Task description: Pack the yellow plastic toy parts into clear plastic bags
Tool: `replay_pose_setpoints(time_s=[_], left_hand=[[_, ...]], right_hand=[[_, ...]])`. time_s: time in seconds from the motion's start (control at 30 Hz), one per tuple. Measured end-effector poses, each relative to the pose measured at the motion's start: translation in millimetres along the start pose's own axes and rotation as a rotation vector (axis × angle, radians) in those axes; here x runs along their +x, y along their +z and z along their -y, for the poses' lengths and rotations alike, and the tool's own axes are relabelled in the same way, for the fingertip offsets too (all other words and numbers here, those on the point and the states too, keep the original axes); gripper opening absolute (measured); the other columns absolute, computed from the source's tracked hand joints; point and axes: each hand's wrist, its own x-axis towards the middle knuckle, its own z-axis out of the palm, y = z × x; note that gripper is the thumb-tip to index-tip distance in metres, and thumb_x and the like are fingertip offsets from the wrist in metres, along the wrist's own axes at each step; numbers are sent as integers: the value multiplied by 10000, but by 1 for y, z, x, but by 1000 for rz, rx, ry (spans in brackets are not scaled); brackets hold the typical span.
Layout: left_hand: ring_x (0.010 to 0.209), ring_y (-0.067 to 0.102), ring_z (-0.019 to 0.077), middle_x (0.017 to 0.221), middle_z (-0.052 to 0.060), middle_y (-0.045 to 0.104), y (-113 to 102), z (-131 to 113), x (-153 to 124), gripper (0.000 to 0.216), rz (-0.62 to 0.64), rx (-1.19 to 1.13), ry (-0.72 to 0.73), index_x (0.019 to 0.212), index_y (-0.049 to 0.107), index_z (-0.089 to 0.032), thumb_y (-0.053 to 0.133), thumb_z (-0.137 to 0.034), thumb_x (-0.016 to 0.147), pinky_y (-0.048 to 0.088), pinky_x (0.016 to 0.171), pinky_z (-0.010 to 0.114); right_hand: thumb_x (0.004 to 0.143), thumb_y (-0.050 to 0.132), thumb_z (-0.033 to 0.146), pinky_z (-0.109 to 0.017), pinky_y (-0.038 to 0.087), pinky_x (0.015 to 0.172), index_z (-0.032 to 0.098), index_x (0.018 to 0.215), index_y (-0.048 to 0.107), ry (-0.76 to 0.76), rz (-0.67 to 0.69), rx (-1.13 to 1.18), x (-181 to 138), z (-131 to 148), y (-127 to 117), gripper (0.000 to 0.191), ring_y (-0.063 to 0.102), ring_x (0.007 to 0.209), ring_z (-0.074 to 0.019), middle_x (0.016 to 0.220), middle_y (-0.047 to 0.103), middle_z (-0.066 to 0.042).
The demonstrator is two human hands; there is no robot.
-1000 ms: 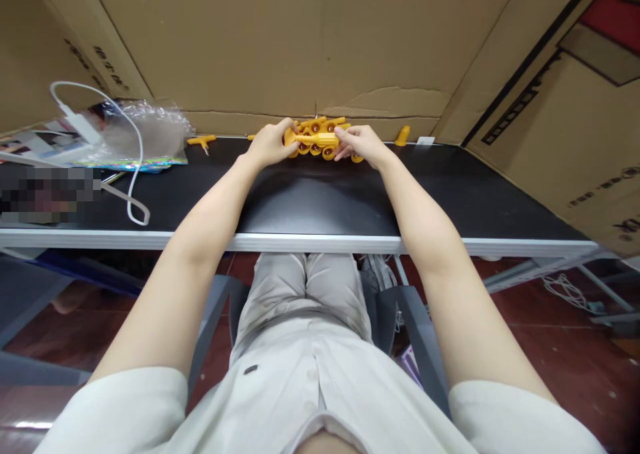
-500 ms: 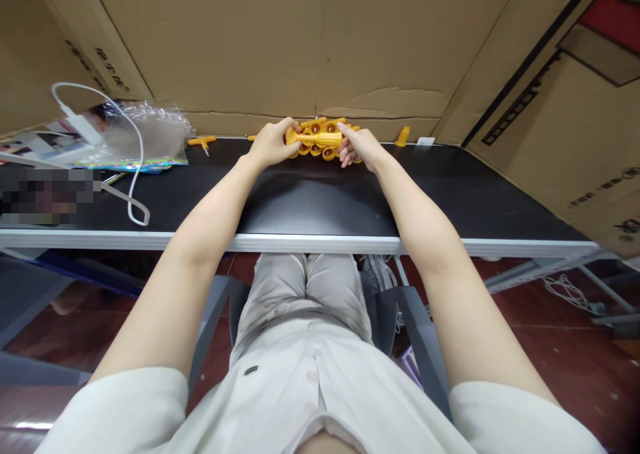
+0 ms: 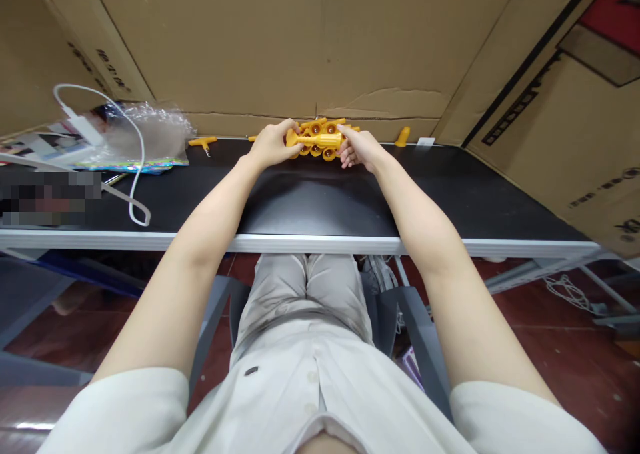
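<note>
My left hand point(image 3: 274, 142) is closed on the handle end of a yellow corkscrew point(image 3: 306, 139), pinching it between thumb and fingers. The corkscrew lies level, pointing right into a yellow ribbed sheath point(image 3: 329, 140). My right hand point(image 3: 361, 149) pinches the sheath's far end with thumb and forefinger; its other fingers curl below. Behind and under the held pieces is a pile of yellow plastic tubes point(image 3: 316, 151) with round open ends, partly hidden by my hands.
A loose yellow corkscrew point(image 3: 203, 143) with a metal spiral lies left on the black tabletop point(image 3: 320, 207). To the right stand a yellow sheath point(image 3: 403, 137) and a white tag point(image 3: 425, 141). Clear plastic bags point(image 3: 150, 134) and a white cable point(image 3: 142, 141) lie left. Cardboard point(image 3: 320, 47) walls the back.
Hardly anything differs. Both hands keep the same hold on the corkscrew and sheath, and the view has shifted very slightly.
</note>
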Motion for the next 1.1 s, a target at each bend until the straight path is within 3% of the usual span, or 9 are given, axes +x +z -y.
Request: replay_pose_setpoints(time_s=[0.3,0.37,0.47,0.57,0.67,0.83,1.1], left_hand=[[868,657,270,803,15,637,-3,-4,1,375,-13,-87,-9,1123,727,-227,837,-471,859,535,942,430],[872,656,271,801,14,632,-5,-5,1,374,-17,-102,-16,1126,730,-230,840,-462,854,536,947,436],[863,655,269,809,18,633,-5,-5,1,341,-14,-97,-36,1077,718,-225,856,-424,836,538,934,433],[850,652,266,814,20,634,-4,-3,2,319,-8,-87,-50,1035,694,-228,861,-410,834,542,917,429],[856,656,270,811,21,636,-4,-3,3,319,-11,-81,-53,1032,682,-232,864,-409,839,540,922,436],[873,673,278,831,31,644,-2,-6,3,315,-5,-61,-60,1057,680,-227,856,-370,839,536,928,448],[867,667,271,823,21,648,2,0,3,330,-17,-81,-9,1073,690,-230,847,-394,833,536,950,461]], right_hand=[[930,573,954,-273,570,538,195,913,708,-16,94,-20,0,-1,-7,771,713,567,-197,606,649,-40],[928,700,869,-254,556,529,201,970,696,-69,123,-13,-2,0,-10,669,736,609,-189,711,713,-39],[866,949,581,-218,554,548,218,1066,673,-205,122,3,-4,0,-13,498,750,661,-152,864,774,-6],[823,1013,425,-202,565,584,213,1043,670,-284,103,-10,-2,-2,-13,459,747,668,-128,884,788,4],[882,932,598,-215,582,598,194,961,698,-293,100,-34,1,-3,-11,474,751,656,-137,851,797,-40],[910,588,962,-268,617,578,171,847,735,-221,73,-75,5,-8,-3,806,752,600,-197,658,739,-85],[946,462,992,-294,635,570,154,967,805,-165,57,-70,6,-10,2,905,768,600,-243,529,665,-65]])
